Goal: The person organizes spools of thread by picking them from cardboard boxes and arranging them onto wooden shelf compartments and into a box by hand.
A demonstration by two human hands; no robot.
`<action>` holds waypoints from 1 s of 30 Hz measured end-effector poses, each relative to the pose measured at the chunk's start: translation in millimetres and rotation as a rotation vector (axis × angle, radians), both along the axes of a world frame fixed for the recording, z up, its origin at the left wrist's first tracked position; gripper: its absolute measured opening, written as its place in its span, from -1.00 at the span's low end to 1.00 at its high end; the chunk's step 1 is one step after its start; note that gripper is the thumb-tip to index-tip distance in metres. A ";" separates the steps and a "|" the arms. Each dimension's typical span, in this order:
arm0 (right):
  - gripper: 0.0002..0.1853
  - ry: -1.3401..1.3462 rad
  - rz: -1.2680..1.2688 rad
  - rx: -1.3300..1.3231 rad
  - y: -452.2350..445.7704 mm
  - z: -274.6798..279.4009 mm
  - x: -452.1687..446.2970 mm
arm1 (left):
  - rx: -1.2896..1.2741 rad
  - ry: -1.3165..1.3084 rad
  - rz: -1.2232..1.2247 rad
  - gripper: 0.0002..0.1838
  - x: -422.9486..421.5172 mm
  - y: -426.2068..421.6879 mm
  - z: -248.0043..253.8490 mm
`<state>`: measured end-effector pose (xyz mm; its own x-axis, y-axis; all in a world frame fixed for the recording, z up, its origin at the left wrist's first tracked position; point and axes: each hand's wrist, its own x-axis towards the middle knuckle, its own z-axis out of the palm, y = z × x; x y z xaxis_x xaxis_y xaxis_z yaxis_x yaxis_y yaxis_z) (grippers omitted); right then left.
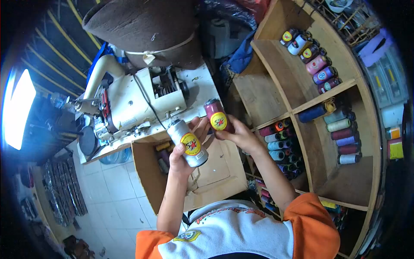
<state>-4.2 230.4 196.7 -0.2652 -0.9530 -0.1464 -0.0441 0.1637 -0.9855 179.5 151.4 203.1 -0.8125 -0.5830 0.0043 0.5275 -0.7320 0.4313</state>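
My left hand [177,157] is wrapped round a grey thread spool [179,129] with a yellow and red star label. A maroon thread spool [214,108] with a similar label sits in my right hand [238,137], close beside the grey one. Both spools are tilted and held above an open cardboard box [215,190]. A few more spools [163,156] lie inside the box on its left side, partly in shadow.
An industrial sewing machine [138,97] stands on a white table at the upper left. To the right, a wooden shelf [302,110] has compartments with rows of thread spools [317,60]. A bright lamp [18,114] glows at the far left above the tiled floor [112,194].
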 end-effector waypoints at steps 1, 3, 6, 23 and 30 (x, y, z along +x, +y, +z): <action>-0.31 0.047 -0.006 0.019 0.1 5.4 -0.8 | 0.004 -0.032 0.002 -0.07 1.4 1.8 -1.2; -0.35 0.190 0.022 0.045 5.5 0.8 -13.4 | -0.043 -0.087 -0.008 -0.04 -1.1 4.3 -1.6; -0.34 0.062 -0.118 0.070 8.9 23.8 -20.9 | -0.128 -0.092 -0.020 -0.05 -14.2 6.7 -4.5; -0.31 0.805 -1.755 0.070 -70.7 14.3 -351.6 | -0.122 -0.473 0.022 -0.34 65.5 22.7 -63.8; -0.19 0.780 -1.672 0.104 -69.4 18.6 -349.9 | -0.152 -0.622 0.134 -0.43 84.4 34.1 -76.6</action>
